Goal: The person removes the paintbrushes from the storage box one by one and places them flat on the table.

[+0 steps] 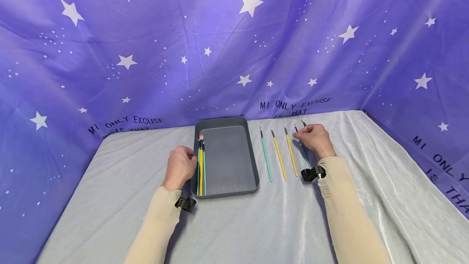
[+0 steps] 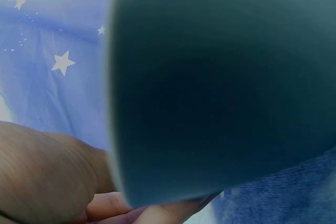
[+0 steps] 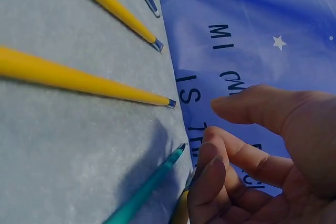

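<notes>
My left hand (image 1: 180, 168) grips the left wall of a dark grey rectangular tray (image 1: 253, 162); in the left wrist view the dim tray wall (image 2: 220, 87) hides most of the fingers. Inside, along that wall, lie several paintbrushes (image 1: 201, 166) with yellow and teal handles. Right of the tray a teal paintbrush (image 1: 266, 156) and two yellow paintbrushes (image 1: 279, 156) lie spaced out on the cloth. My right hand (image 1: 315, 138) is over another teal paintbrush (image 3: 149, 179), thumb and index finger apart with nothing between them. A further yellow-handled paintbrush (image 3: 180, 209) is mostly hidden behind its fingers.
A pale grey cloth (image 1: 234, 231) covers the table and wrinkles at the right. Purple star-printed curtains (image 1: 220, 23) hang along the back and both sides, close behind the tray's far edge.
</notes>
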Available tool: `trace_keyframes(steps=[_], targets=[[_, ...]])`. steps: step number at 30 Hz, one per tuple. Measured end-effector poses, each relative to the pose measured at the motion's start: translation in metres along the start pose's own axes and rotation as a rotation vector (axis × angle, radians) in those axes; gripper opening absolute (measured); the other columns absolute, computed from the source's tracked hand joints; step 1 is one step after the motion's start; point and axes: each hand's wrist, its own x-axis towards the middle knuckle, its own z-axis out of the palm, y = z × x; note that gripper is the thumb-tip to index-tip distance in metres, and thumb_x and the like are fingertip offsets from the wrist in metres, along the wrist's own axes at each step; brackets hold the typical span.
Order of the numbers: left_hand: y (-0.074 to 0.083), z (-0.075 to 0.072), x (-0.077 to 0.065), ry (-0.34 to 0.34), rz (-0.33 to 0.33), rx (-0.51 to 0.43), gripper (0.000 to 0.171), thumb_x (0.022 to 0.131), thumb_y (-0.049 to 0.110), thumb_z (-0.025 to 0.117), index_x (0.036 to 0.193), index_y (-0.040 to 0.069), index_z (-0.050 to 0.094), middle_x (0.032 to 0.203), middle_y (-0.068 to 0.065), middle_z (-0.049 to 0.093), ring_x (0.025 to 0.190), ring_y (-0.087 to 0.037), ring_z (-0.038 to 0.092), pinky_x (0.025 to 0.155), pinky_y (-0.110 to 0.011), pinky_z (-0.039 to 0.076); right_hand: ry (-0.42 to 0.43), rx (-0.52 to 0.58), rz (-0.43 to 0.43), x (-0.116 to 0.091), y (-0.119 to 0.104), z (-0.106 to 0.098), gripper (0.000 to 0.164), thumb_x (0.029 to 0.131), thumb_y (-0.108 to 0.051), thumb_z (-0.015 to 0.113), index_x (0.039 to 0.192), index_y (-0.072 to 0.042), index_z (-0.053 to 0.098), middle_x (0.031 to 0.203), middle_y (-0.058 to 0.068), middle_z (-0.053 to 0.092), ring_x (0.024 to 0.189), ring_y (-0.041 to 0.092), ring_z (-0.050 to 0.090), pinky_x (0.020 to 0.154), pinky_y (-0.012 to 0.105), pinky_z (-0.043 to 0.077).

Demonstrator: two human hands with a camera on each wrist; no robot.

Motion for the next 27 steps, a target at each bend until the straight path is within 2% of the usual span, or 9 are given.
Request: trace_keyframes(steps=[7, 13, 17, 21, 27], targets=[[-0.001, 0.0, 0.0, -0.001, 0.002, 0.006, 0.019, 0.094, 0.004, 0.06, 0.097, -0.005, 0.076, 0.085, -0.016, 0.074, 0.063, -0.019, 0.065, 0.054, -0.029, 0.051, -0.04, -0.003, -0.045, -0.003, -0.011, -0.002, 0.029, 0.089, -0.027, 0.072, 0.102, -0.001, 0.074, 0.08, -0.002, 0.068, 0.074, 0.013, 0.057, 0.07, 0.028, 0.046], [-0.001, 0.0, 0.0, 0.001, 0.001, 0.004, 0.019, 0.094, 0.004, 0.06, 0.098, -0.005, 0.076, 0.087, -0.017, 0.075, 0.065, -0.02, 0.067, 0.055, -0.03, 0.052, -0.146, 0.115, -0.05, 0.0, -0.023, 0.002, 0.028, 0.091, -0.02, 0.071, 0.106, 0.004, 0.071, 0.082, 0.001, 0.072, 0.074, 0.011, 0.064, 0.071, 0.024, 0.054], [-0.002, 0.0, 0.001, 0.008, 0.004, 0.008, 0.019, 0.094, 0.004, 0.06, 0.098, -0.005, 0.077, 0.086, -0.017, 0.075, 0.065, -0.02, 0.067, 0.056, -0.031, 0.053, -0.207, 0.186, -0.018, 0.0, -0.032, 0.009, 0.028, 0.092, -0.015, 0.07, 0.11, 0.005, 0.069, 0.098, 0.009, 0.073, 0.083, 0.014, 0.068, 0.078, 0.024, 0.059], [-0.002, 0.001, 0.001, 0.005, -0.002, 0.012, 0.019, 0.094, 0.005, 0.061, 0.098, -0.005, 0.076, 0.087, -0.016, 0.075, 0.066, -0.02, 0.068, 0.058, -0.032, 0.054, -0.227, 0.16, -0.018, -0.001, -0.04, 0.015, 0.023, 0.092, -0.015, 0.068, 0.107, 0.003, 0.069, 0.106, 0.014, 0.072, 0.088, 0.017, 0.068, 0.08, 0.025, 0.059], [-0.001, 0.0, 0.001, 0.002, -0.003, 0.015, 0.019, 0.094, 0.005, 0.061, 0.098, -0.005, 0.076, 0.088, -0.016, 0.075, 0.067, -0.02, 0.068, 0.059, -0.032, 0.054, -0.224, 0.117, -0.059, -0.003, -0.051, 0.019, 0.023, 0.09, -0.016, 0.065, 0.105, 0.001, 0.071, 0.102, 0.012, 0.07, 0.094, 0.023, 0.069, 0.09, 0.037, 0.06]])
